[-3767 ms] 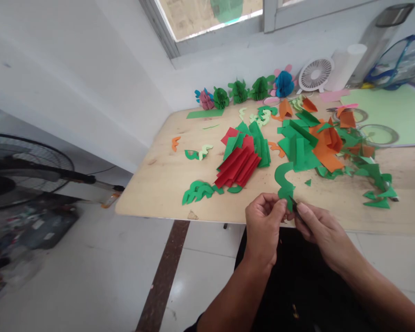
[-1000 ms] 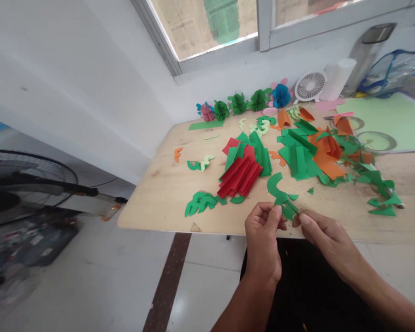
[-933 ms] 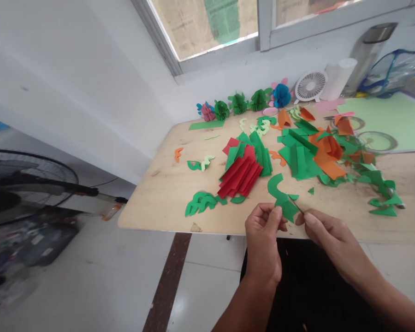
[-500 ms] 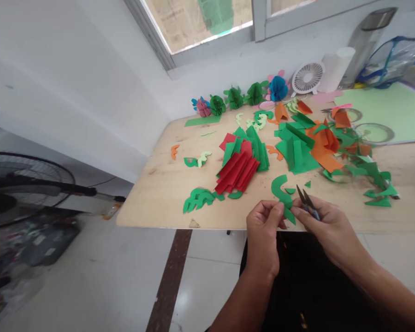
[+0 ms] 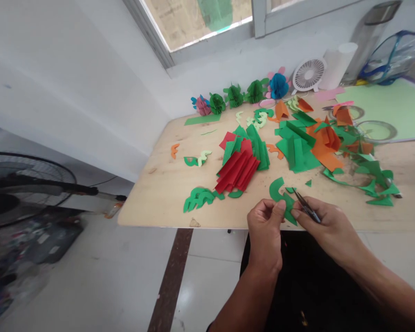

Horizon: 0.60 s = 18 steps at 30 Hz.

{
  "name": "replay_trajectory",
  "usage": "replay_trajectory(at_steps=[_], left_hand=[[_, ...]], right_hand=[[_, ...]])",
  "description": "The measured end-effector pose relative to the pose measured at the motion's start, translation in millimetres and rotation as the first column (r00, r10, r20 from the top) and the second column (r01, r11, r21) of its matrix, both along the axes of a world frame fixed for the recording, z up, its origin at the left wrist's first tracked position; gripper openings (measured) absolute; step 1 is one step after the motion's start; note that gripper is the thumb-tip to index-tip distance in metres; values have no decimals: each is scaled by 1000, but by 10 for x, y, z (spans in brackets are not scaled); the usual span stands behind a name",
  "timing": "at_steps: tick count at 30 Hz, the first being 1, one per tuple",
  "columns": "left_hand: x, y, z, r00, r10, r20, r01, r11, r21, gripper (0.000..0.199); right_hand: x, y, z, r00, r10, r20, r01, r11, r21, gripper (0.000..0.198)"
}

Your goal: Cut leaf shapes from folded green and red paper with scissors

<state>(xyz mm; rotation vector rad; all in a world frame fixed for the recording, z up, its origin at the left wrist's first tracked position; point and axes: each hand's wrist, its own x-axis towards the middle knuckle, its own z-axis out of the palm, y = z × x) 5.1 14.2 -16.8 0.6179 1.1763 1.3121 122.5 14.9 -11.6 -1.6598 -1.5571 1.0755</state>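
Between thumb and fingers, my left hand [image 5: 268, 219] pinches a curved green paper cutout [image 5: 277, 188] above the table's front edge. My right hand [image 5: 323, 221] has a small pair of scissors [image 5: 305, 205] tucked in its fingers, blades pointing up and away. Its thumb and fingertip touch the right side of the same cutout. Green scraps [image 5: 308, 183] lie just beyond the scissors. Folded red paper [image 5: 238, 171] rests on the table beyond my left hand, and wavy green cutouts [image 5: 199, 199] lie to its left.
Folded green paper [image 5: 297, 147], orange paper [image 5: 327, 143] and green offcuts [image 5: 373, 177] cover the table's right side. Paper honeycomb figures [image 5: 235, 97] line the wall beside a small white fan [image 5: 309, 75]. Tape rolls [image 5: 376, 131] lie at right. A floor fan [image 5: 27, 189] stands left of the table [image 5: 152, 198].
The scissors have turned in my right hand, and their blades now look closer together. The green cutout has tilted slightly. Both hands stay at nearly the same spot.
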Motion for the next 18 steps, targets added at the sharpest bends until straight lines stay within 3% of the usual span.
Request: replay_trajectory(at_steps=[5,9,14,18], left_hand=[[-62,14,-35,1000,19,23,-19,1000,-15,24],[-300,114,-32,969,245,-14,-245,969,32,22],[-436,156,-22,990,127,54,-124,991,-45,25],[-425,131,-34,994,62,91,-55,995,-86,26]], right_hand=[[30,-26,-9,1000,18,-14,-18,1000,3,19],[145,-43,-24,989,-142,42,143,990,-1,25],[294,124,-9,952,-230,200,211,971,112,29],[356,329,-24,878,-207,431,147,975,169,28]])
